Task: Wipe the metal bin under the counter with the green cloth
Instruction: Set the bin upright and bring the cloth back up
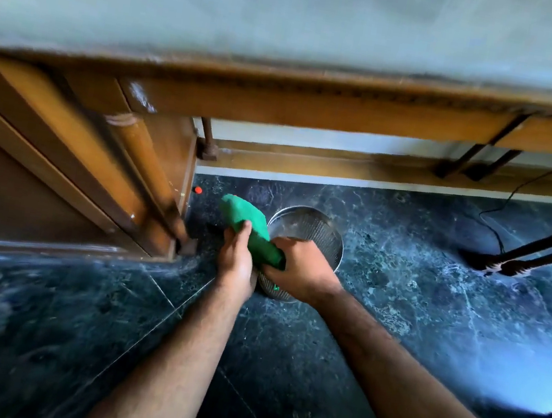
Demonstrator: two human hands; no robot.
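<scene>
**Both hands on the green cloth at the bin's rim**

The fingers of the left hand [235,260] are clenched around the near-left part of the green cloth [249,228], thumb pressed onto its top. The right hand [301,270] closes over the cloth's lower end, pinning it against the near rim of the metal bin [314,233]. The cloth runs as a rolled strip from the bin's near rim up and to the left, its free end pointing toward the wooden cabinet [151,167]. The round, perforated bin stands on the dark marbled floor [415,303], below the front edge of the desk [284,101]. A small red dot [198,190] lies on the floor beside the cabinet.
</scene>
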